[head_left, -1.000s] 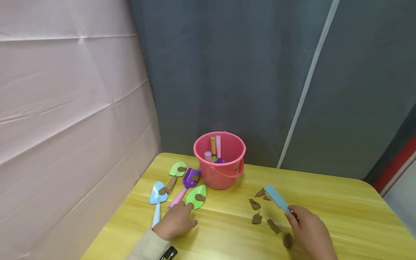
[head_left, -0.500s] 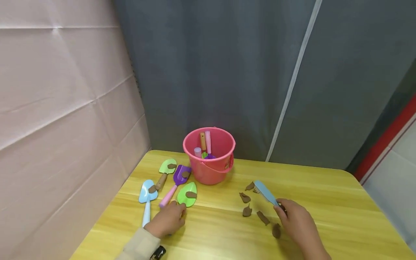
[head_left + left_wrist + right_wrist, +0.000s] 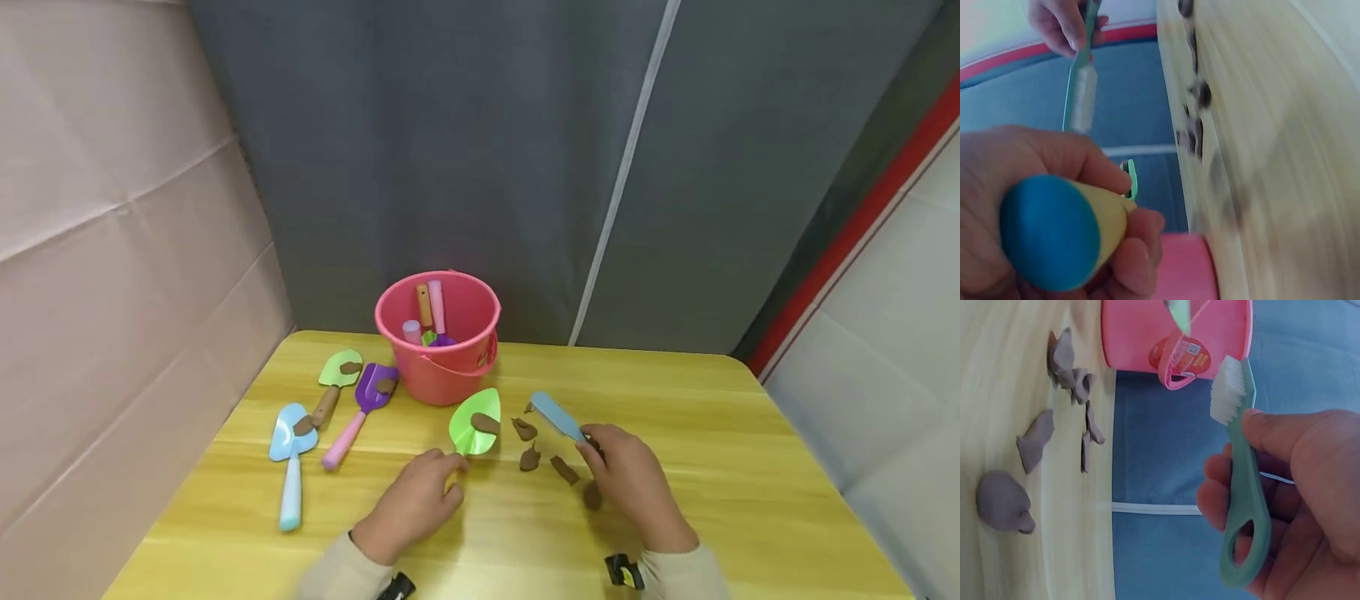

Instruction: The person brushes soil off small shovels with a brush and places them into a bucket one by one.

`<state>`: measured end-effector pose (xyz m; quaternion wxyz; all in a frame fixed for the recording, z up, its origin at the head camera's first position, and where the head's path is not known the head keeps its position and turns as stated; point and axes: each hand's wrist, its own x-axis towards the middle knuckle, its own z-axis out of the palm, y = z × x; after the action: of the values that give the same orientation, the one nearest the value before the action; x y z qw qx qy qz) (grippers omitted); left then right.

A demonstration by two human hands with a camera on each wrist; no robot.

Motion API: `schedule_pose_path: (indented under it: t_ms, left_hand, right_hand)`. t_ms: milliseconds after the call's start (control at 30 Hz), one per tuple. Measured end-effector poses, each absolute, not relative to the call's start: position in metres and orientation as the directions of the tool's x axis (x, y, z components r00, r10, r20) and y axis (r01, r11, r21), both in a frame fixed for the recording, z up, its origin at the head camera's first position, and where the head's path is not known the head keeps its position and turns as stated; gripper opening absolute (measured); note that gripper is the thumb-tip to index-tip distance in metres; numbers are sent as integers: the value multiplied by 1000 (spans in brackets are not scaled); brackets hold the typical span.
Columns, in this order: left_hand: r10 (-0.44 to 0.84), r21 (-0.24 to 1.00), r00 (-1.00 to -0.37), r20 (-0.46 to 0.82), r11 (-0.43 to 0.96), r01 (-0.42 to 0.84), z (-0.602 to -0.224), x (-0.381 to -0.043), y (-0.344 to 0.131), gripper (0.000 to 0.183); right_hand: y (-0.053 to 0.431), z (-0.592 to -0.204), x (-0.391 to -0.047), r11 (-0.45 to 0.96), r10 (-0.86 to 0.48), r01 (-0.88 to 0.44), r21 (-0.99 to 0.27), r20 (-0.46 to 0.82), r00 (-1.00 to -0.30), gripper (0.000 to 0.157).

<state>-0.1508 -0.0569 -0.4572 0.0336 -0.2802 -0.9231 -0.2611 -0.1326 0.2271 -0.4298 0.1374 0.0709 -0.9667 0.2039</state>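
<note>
My left hand [image 3: 416, 504] grips the handle of a bright green toy trowel [image 3: 467, 408]; in the left wrist view that handle [image 3: 1107, 215] is yellow with a blue end. A brown clay-like lump [image 3: 485, 424] lies on the trowel's leaf-shaped blade. In my right hand [image 3: 630, 479] is a blue-green brush [image 3: 557, 414], held above the table; its white bristles [image 3: 1227, 390] show in the right wrist view. Several brown clay-like pieces [image 3: 564, 470] lie on the table below and left of the brush, with a rounder one [image 3: 1002, 501] nearest my right hand.
A pink bucket [image 3: 442, 379] with several tool handles inside stands at the back of the wooden table [image 3: 675, 400]. To the left lie a blue trowel [image 3: 292, 433], a light green trowel [image 3: 336, 368] and a purple shovel [image 3: 367, 392], each with a brown lump. A dark curtain [image 3: 450, 150] hangs behind.
My left hand has taken the green trowel by its handle and lifted it rightward, toward the brown pieces. The right hand keeps the brush close above them. The head view has swung right.
</note>
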Motion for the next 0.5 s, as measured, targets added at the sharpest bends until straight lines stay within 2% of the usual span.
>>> schedule_pose_path:
  t_ms: [167, 367, 500]
  left_hand:
    - [510, 444, -822, 253, 693, 567, -458, -148, -41, 11]
    - [508, 387, -815, 278, 717, 579, -462, -145, -26, 23]
    - [503, 359, -825, 257, 743, 565, -463, -141, -18, 24]
  right_hand:
    - [215, -434, -137, 912, -129, -242, -331, 328, -936, 13]
    - [209, -435, -137, 923, -150, -259, -285, 352, -924, 16]
    - [206, -436, -135, 927, -168, -271, -260, 359, -918, 17]
